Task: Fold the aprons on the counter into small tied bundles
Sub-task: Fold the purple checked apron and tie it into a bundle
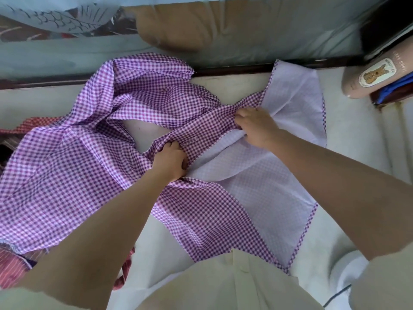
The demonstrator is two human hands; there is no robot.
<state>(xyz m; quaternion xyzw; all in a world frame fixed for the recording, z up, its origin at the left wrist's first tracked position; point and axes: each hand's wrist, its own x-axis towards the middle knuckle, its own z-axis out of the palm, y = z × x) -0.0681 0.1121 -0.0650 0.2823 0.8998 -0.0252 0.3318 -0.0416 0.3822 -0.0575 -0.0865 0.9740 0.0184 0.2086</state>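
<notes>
Your purple checked apron (67, 175) lies spread across the white counter (357, 142), its long axis running left to right. The checked face is up on the left and the pale underside is turned up on the right. A gathered band of it slants from lower left to upper right between your hands.

Your left hand (171, 162) grips the lower end of that band, fingers (176, 147) curled tight into the bunched cloth. Your right hand (257, 126) grips the upper end, fingers (240, 121) clamped on the fold.

The apron's far left corner laps over the dark rail (234, 70) at the back of the counter. Its near edge reaches your body.

Bare counter shows to the right of the apron, up to a pink roll with a dog label (368, 79). On the left, a red checked cloth (33, 124) and a red striped cloth (13, 262) lie partly under the apron's edge.
</notes>
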